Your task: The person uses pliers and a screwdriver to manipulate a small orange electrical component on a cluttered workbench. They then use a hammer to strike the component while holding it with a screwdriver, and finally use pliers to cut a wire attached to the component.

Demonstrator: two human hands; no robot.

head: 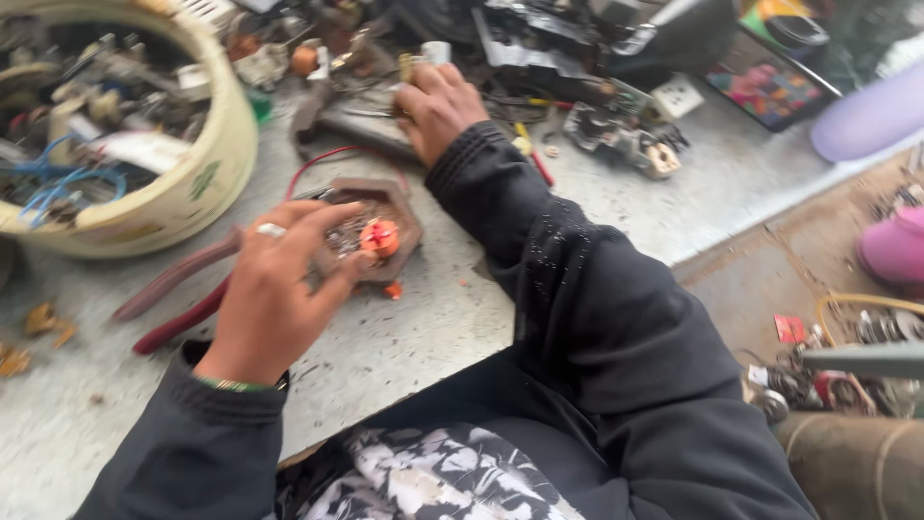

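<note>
- Left hand (274, 289) rests on a brown hexagonal part (377, 223) lying flat on the bench; fingers curl over its near-left edge and thumb presses its near side, so the hand is closed on the part.
- Hexagonal part sits mid-bench, just left of the right forearm, open face up; an orange-red knob (380, 237) sits in its middle among metal contacts. No clear long axis, roughly as wide as deep; one corner points toward the far side of the bench.
- A red wire (318, 162) loops from the part's far-left side away across the bench.
- Right hand (438, 104) reaches to the far side, fingers bent down onto a small pale piece (423, 56) in the clutter; whether it grips or only touches, cannot tell (blurred).
- Red-handled pliers (178, 294) lie just left of the left hand, handles running diagonally, near-left to far-right, partly under the hand.
- Cream round basin (207, 173) at far left holds wires and scrap parts.
- Surface: pale speckled stone-like benchtop (423, 318), dusty, small orange bits scattered on it.
- Far side: heap of dismantled electrical parts (626, 135), white socket piece.
- Right of the bench: lower dirt floor (770, 279) with scrap, a yellow hose, and pink and purple plastic items.
</note>
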